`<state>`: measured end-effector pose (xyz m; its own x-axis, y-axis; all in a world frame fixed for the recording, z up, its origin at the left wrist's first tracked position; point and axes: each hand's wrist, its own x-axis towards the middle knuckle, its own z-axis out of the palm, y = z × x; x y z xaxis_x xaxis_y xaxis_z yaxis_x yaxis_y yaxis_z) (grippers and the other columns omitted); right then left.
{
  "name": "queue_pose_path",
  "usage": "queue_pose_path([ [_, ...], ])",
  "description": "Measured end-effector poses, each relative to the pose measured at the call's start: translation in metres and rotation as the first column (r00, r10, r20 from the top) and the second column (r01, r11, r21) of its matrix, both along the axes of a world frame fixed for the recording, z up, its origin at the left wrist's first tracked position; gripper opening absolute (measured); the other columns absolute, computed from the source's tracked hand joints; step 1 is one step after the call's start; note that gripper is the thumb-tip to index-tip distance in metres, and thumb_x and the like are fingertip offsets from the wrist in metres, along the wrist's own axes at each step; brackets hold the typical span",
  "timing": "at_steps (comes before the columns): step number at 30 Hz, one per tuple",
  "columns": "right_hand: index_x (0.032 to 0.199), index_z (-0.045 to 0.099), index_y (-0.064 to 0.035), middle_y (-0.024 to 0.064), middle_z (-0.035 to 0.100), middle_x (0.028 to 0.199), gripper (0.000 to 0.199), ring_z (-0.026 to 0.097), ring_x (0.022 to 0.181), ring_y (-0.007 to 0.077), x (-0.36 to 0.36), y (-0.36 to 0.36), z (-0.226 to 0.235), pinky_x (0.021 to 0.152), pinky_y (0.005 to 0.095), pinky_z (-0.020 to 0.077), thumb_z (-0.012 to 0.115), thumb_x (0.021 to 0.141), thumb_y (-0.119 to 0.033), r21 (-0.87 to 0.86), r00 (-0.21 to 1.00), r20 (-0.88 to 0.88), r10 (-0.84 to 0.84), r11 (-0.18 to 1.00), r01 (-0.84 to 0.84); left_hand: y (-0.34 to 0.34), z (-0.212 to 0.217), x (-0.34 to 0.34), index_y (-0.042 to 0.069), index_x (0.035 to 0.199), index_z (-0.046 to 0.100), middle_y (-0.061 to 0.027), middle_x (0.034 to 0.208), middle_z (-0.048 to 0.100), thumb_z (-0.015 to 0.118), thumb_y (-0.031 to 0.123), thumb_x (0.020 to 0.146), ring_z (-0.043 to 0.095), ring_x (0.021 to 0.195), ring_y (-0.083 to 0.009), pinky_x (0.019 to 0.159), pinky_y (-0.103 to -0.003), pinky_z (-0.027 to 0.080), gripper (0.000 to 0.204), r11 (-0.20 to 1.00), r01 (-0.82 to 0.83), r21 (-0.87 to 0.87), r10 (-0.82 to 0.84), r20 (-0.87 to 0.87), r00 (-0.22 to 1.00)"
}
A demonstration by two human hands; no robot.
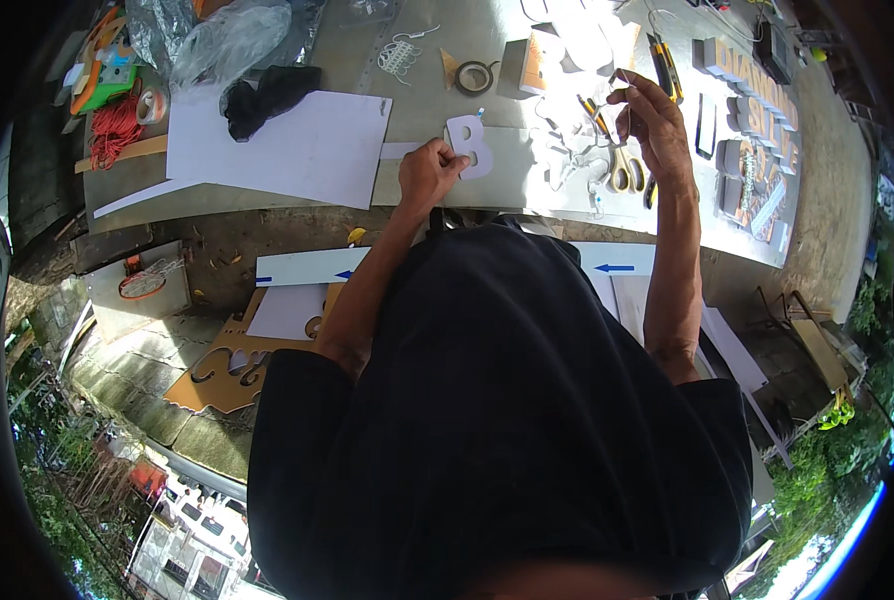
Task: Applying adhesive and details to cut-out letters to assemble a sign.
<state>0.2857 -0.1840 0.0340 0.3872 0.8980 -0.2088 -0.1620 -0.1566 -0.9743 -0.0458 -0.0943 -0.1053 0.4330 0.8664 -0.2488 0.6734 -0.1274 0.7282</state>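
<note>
One flat white letter-shaped cutout, pierced twice, is at upper centre, near the lower edge of the grey surface; bare room separates it from the dark tape roll. The left hand has its fingers pinching the cutout's left edge. The right hand hovers upper right, fingers curled; contents cannot be told.

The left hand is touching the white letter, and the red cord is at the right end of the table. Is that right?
Not quite: the red cord is at the left end of the table, as the head view shows. The left hand is touching the white letter.
</note>
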Motion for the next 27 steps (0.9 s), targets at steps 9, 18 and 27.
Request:
queue_pose_path([
  [9, 0.134, 0.056, 0.0042, 0.0153, 0.074, 0.105, 0.039, 0.065, 0.066, 0.0104, -0.011, 0.002, -0.011, 0.055, 0.0226, 0.0477, 0.058, 0.098, -0.01, -0.122, 0.998, 0.061, 0.027, 0.992, -0.02, -0.001, -0.004, -0.011, 0.003, 0.087, 0.069, -0.0032, 0.07, 0.07, 0.081, 0.019, 0.083, 0.065, 0.053, -0.0112, 0.053, -0.029, 0.051, 0.021, 0.987, -0.014, -0.159, 0.051, 0.234, 0.971],
  [18, 0.128, 0.057, 0.0064, 0.0146, 0.075, 0.102, 0.034, 0.062, 0.055, 0.008, -0.02, 0.035, 0.001, 0.041, 0.0185, 0.0413, 0.053, 0.1, -0.013, -0.098, 0.894, -0.036, 0.446, 0.889, -0.447, -0.002, 0.054, 0.018, 0.003, 0.113, 0.067, -0.0083, 0.104, 0.073, 0.079, 0.012, 0.084, 0.069, 0.092, -0.0158, 0.08, -0.031, 0.055, 0.033, 0.992, -0.05, -0.115, 0.098, 0.467, 0.879],
  [27, 0.121, 0.061, 0.0009, 0.0101, 0.075, 0.096, 0.025, 0.056, 0.051, 0.0074, -0.024, 0.049, 0.041, 0.042, 0.0206, 0.0423, 0.06, 0.1, -0.011, -0.115, 0.701, 0.029, 0.713, 0.699, -0.706, 0.004, 0.112, 0.082, -0.002, 0.13, 0.062, -0.0053, 0.107, 0.07, 0.074, 0.017, 0.094, 0.064, 0.096, -0.0126, 0.088, -0.031, 0.052, 0.042, 0.929, 0.342, -0.141, -0.184, 0.628, 0.757],
])
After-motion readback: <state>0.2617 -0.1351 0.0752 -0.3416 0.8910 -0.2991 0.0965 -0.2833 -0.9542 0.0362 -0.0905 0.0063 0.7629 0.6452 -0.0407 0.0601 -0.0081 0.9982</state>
